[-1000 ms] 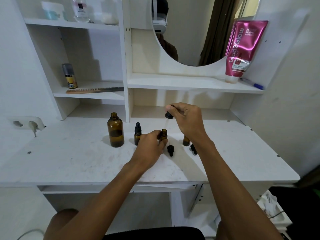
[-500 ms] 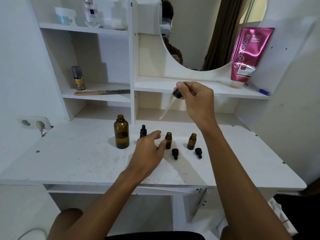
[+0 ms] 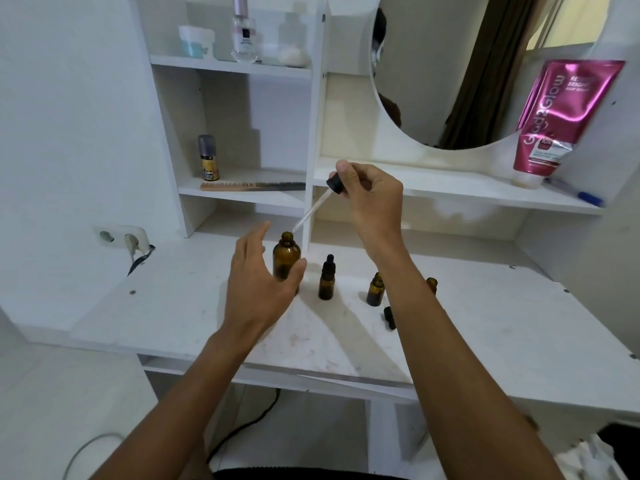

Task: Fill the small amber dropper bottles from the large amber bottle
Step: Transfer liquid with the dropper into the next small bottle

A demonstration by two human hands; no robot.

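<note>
The large amber bottle [image 3: 286, 258] stands uncapped on the white desk [image 3: 180, 299]. My left hand [image 3: 259, 285] is open around its left and front side, fingers spread, just short of a grip. My right hand [image 3: 372, 199] pinches a dropper [image 3: 317, 206] by its black bulb, the glass tip slanting down to just above the large bottle's mouth. A capped small amber bottle [image 3: 327, 278] stands to the right, then an uncapped one [image 3: 375, 289]. A third small bottle [image 3: 431, 284] is half hidden behind my right forearm. A loose black dropper cap [image 3: 389, 317] lies by that arm.
White shelves rise behind the desk, holding a small can [image 3: 208, 158], a comb [image 3: 252, 185] and jars above. A pink tube [image 3: 557, 123] and a pen [image 3: 575, 192] sit on the right shelf under a round mirror [image 3: 450, 71]. A wall socket [image 3: 121, 237] is at the left.
My left hand let go of the middle small bottle and moved left to the large bottle. My right hand carried the dropper left and down, over the large bottle's mouth.
</note>
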